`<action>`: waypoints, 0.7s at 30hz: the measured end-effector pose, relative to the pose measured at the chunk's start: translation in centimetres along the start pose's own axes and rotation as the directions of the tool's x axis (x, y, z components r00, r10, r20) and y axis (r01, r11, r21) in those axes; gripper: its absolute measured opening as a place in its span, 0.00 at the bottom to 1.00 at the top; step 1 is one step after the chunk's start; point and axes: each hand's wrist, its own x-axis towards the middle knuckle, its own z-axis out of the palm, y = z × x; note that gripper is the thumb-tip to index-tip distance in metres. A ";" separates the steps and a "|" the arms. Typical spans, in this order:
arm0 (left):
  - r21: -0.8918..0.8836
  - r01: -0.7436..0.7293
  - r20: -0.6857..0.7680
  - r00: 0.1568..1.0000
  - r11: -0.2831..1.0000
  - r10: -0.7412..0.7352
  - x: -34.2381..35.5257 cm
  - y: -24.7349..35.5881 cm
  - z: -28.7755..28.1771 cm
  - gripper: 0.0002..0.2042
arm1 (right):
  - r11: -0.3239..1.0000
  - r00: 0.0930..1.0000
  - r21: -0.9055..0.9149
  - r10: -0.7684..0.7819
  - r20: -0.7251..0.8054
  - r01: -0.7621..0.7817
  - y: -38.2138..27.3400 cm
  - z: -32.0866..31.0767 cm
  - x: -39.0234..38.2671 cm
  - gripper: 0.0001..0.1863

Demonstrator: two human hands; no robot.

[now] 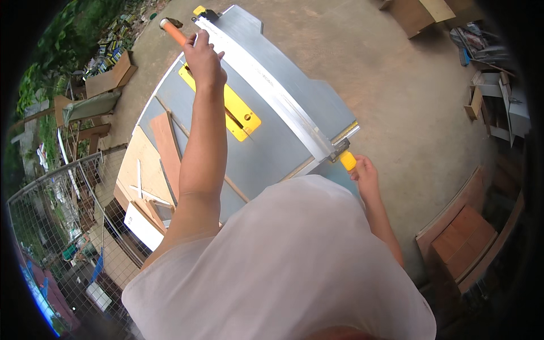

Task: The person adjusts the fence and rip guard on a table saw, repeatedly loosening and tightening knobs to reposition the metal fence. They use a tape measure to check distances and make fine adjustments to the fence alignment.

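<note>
A table saw with a grey top [266,164] stands in front of me, and a yellow insert plate [241,116] surrounds its blade slot. My left hand [204,61] reaches across the top to the far side, its fingers curled around an orange tube [174,33] with a pale round end. A long white rip fence [263,85] runs across the table to the right of the insert. At the fence's near end, my right hand [365,174] pinches the yellow lever [348,161] by its outer edge. Another yellow lever [199,11] sits at the fence's far end.
Wood offcuts [164,139] and a light board [141,161] lie on the saw's left side. Beyond them a wire mesh fence [56,209] curves along the left. Wooden panels [464,241] lean at the right, and a cardboard box [416,17] stands at the far right.
</note>
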 end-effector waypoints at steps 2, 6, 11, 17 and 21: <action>-0.080 0.340 0.090 0.939 0.937 -0.333 -8.3 -3.4 -2.0 0.30 | 0.990 0.988 -0.007 0.140 -0.059 -0.141 1.2 -0.6 0.3 0.15; -0.100 0.773 0.216 0.632 0.627 -0.744 -17.8 -10.4 -4.2 0.34 | 0.961 0.992 -0.260 0.070 -0.102 -0.094 3.2 -0.7 0.3 0.12; -0.223 0.804 0.220 0.593 0.552 -0.775 -19.7 -11.5 -3.6 0.32 | 0.691 0.802 -0.573 -0.590 -0.093 0.441 1.7 1.1 -2.1 0.06; -0.147 0.828 0.323 0.557 0.541 -0.765 -18.6 -12.6 -4.0 0.31 | 0.420 0.662 -0.621 -0.716 0.221 0.662 -3.6 5.0 -5.5 0.10; -0.115 0.821 0.243 0.569 0.559 -0.786 -18.8 -11.7 -3.6 0.28 | 0.107 0.465 -0.751 -0.839 0.284 0.652 -5.8 6.8 -4.4 0.21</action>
